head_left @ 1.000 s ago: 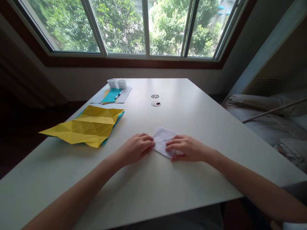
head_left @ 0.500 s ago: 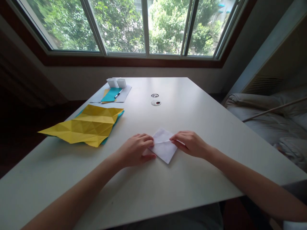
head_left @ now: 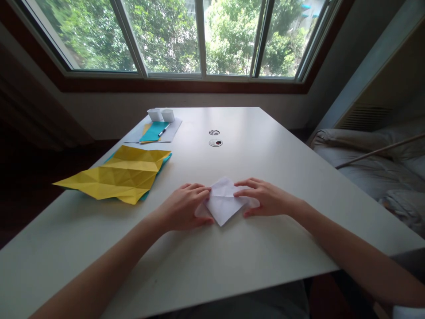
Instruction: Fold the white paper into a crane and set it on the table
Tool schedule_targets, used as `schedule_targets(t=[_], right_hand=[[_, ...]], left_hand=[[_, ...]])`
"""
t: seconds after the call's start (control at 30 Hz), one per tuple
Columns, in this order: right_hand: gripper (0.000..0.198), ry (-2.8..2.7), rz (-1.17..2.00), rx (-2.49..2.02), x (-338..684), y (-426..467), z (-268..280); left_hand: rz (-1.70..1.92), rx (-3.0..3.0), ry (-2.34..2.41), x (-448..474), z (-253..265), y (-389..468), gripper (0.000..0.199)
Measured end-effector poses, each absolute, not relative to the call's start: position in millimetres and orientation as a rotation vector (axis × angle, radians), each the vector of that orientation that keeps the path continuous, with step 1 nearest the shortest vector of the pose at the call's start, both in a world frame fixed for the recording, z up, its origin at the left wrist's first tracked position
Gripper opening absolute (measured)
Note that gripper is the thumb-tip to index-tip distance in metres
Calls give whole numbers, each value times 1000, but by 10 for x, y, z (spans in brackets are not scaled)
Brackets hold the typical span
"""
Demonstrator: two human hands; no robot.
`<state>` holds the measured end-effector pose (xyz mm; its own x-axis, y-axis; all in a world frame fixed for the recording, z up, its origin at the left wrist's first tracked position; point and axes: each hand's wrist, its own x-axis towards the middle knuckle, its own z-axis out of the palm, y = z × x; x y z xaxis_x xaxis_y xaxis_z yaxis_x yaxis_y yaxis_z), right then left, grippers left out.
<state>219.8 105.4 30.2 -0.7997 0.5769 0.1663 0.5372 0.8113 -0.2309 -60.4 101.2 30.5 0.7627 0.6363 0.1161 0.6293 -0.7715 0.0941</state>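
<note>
A small sheet of folded white paper (head_left: 223, 206) lies on the table, one corner pointing towards me. A crease runs across it, and paler layers show at its left and right sides. At the left edge, my left hand (head_left: 186, 206) holds the paper, its fingertips on top and its thumb lower down near the table. Over the right side is my right hand (head_left: 265, 198), open, with spread fingers touching the paper and the thumb near the right-hand flap.
Creased yellow paper (head_left: 124, 173) lies over a blue-green sheet (head_left: 165, 163) to the left. Farther back are two small white boxes (head_left: 161, 115), a teal sheet (head_left: 153, 132) and a pen (head_left: 164, 130). Two round inserts (head_left: 215, 142) are set in the white table (head_left: 265, 150).
The paper's near corner has shifted left, and a layer now shows out on the right. My right fingers have spread from a pinch; my left hand has slid slightly left.
</note>
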Motion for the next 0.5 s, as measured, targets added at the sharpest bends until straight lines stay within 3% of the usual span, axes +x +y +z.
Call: schedule_targets(t=[0.27,0.5], right_hand=[[32,-2762,102,-781,2132,1030,225],[37,-2810,159,-693,2065,983,256]], left_hand=[[211,2891,994,-576,280,1017,52],[313,2811,886,-549,259,1048,28]])
